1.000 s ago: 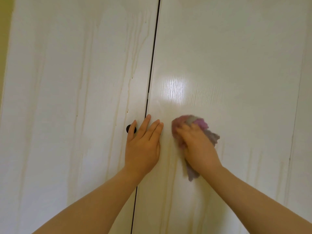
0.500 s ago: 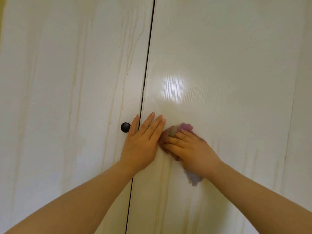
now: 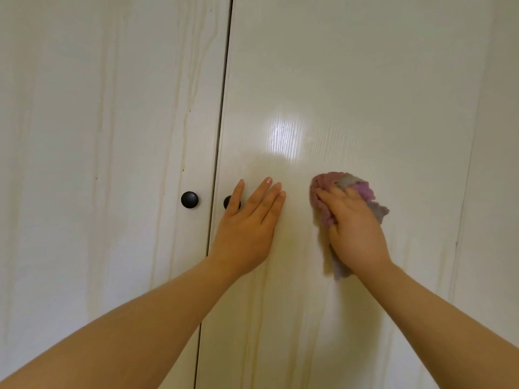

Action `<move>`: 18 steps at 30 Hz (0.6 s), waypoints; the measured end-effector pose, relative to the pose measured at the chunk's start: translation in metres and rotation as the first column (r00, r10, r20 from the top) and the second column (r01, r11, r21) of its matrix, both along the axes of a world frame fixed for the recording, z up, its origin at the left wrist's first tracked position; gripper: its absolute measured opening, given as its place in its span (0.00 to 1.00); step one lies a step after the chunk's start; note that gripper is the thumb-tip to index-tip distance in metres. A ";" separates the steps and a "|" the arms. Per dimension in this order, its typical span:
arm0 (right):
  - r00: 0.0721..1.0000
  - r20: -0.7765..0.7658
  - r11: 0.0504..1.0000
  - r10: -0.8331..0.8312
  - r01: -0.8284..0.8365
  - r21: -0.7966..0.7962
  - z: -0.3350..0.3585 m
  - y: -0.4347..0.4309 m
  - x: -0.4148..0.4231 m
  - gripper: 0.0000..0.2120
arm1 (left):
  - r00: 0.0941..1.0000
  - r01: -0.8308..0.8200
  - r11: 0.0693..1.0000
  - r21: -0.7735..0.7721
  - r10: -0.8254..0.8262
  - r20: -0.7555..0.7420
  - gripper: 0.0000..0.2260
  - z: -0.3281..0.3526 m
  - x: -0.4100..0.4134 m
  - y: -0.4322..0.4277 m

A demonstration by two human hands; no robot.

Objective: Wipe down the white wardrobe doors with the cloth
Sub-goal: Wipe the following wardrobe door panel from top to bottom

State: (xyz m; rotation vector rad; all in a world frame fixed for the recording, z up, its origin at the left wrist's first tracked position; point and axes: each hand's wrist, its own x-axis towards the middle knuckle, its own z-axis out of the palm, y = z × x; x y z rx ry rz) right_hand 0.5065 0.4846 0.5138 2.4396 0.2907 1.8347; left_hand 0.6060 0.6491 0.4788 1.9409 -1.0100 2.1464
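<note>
- Head view: the right hand (image 3: pixel 355 228) presses a bunched cloth (image 3: pixel 331 192) flat against the right door (image 3: pixel 365 80), fingers (image 3: pixel 327 196) clamped over its pink and grey folds.
- The left hand (image 3: pixel 247 226) lies open and flat on the same door, fingers spread and gripping nothing, its thumb across the right knob (image 3: pixel 228 202).
- Risk, as I judge it: the loose tail below the right palm could drag free if the grip slackens; leaning hard with the left hand could strain the door.
- The doors are glossy, wood-grained, with yellowish vertical streaks; the left door (image 3: pixel 98 164) looks most streaked. The left knob (image 3: pixel 189 199) is round, black and smooth. The cloth is fuzzy and soft.
</note>
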 end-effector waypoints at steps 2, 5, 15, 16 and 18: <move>0.997 -0.062 0.993 -0.053 0.046 -0.105 -0.020 -0.004 0.001 0.21 | 1.000 0.003 1.000 0.007 -0.003 -0.002 0.19 0.001 -0.004 -0.009; 0.982 -0.154 0.939 -0.110 0.052 -0.340 -0.026 -0.026 -0.013 0.19 | 1.000 0.007 1.000 0.029 -0.007 0.026 0.19 -0.001 -0.008 -0.018; 0.969 -0.207 0.961 -0.134 0.076 -0.266 -0.044 -0.043 -0.033 0.21 | 1.000 0.013 0.997 0.075 -0.015 0.026 0.20 -0.010 -0.023 -0.052; 0.972 -0.194 0.960 -0.134 0.079 -0.268 -0.038 -0.048 -0.036 0.20 | 0.999 0.007 0.997 0.076 -0.009 0.031 0.20 -0.010 -0.024 -0.054; 0.985 -0.142 0.994 -0.101 0.093 -0.061 -0.024 -0.052 -0.042 0.19 | 1.000 -0.001 0.997 0.078 -0.001 0.026 0.21 -0.011 -0.027 -0.060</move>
